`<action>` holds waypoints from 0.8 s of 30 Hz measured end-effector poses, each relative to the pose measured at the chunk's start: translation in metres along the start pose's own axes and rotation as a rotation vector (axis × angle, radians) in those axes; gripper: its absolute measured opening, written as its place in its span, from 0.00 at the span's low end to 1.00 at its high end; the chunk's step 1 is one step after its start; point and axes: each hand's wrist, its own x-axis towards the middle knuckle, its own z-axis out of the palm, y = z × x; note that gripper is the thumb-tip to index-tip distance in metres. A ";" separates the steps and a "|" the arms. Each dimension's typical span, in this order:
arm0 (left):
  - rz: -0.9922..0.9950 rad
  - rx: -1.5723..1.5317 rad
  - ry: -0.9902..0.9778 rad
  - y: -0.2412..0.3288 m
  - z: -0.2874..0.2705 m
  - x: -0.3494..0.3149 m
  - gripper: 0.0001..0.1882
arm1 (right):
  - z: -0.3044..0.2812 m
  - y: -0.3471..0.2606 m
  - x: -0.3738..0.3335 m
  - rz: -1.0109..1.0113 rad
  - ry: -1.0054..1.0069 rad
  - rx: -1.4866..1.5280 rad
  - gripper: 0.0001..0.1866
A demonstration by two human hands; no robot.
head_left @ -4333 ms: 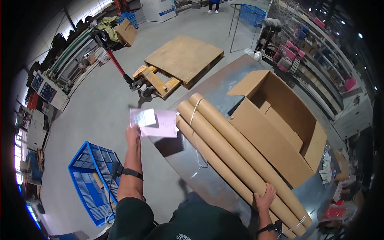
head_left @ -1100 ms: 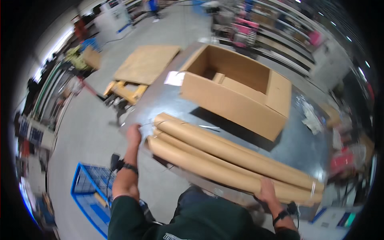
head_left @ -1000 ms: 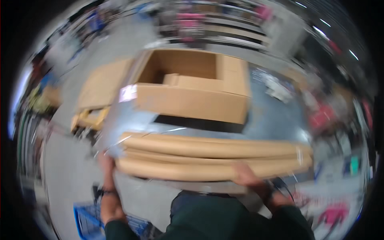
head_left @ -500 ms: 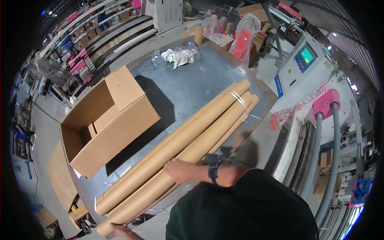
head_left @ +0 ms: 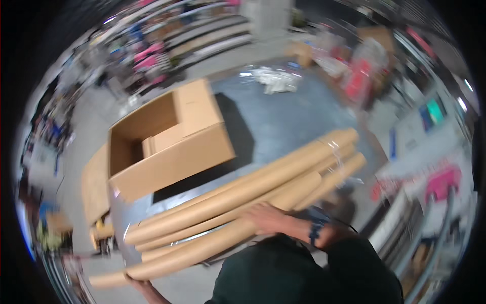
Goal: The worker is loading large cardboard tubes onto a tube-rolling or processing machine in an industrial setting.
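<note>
Several long brown cardboard tubes (head_left: 202, 210) lie side by side in a bundle across the grey table. White ties (head_left: 334, 154) go around their far right end. The nearest cardboard tube (head_left: 202, 253) is slid out toward the lower left, its near end beyond the table edge. My left hand (head_left: 137, 282) grips this tube from below near that end, the fingers mostly hidden behind it. My right hand (head_left: 268, 219), with a dark band on the wrist, is wrapped over the same tube farther up, beside the bundle.
An open cardboard box (head_left: 174, 167) stands on the table (head_left: 288, 121) behind the tubes. Crumpled white cloth or plastic (head_left: 276, 80) lies at the table's far edge. A machine with a pink part (head_left: 441, 183) is at the right. The surroundings are blurred.
The view has swung, shifting the scene rightward. The nearest tube has slid toward the lower left, out of the bundle, with both hands on it. A gap now shows between it and the others.
</note>
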 end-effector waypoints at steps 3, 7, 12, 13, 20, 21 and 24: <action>0.147 0.030 0.138 0.004 -0.048 0.003 0.34 | -0.012 -0.008 0.001 0.000 -0.017 -0.058 0.39; 0.205 -0.005 0.058 -0.053 -0.025 -0.016 0.24 | -0.017 -0.022 0.006 -0.087 -0.052 -0.105 0.43; 0.175 -0.212 0.106 -0.062 0.006 -0.067 0.23 | -0.052 -0.039 0.015 -0.226 0.047 -0.131 0.41; 0.219 -0.306 0.096 -0.059 0.011 -0.071 0.22 | -0.063 -0.044 0.017 -0.246 0.043 -0.144 0.41; 0.424 -0.659 0.140 0.027 0.001 -0.119 0.24 | -0.156 -0.109 0.044 -0.443 0.504 -0.377 0.36; 0.437 -0.714 0.124 0.041 -0.001 -0.130 0.24 | -0.171 -0.123 0.049 -0.454 0.579 -0.433 0.36; 0.539 -0.781 0.043 0.072 -0.021 -0.156 0.29 | -0.207 -0.163 0.059 -0.415 1.071 -0.300 0.39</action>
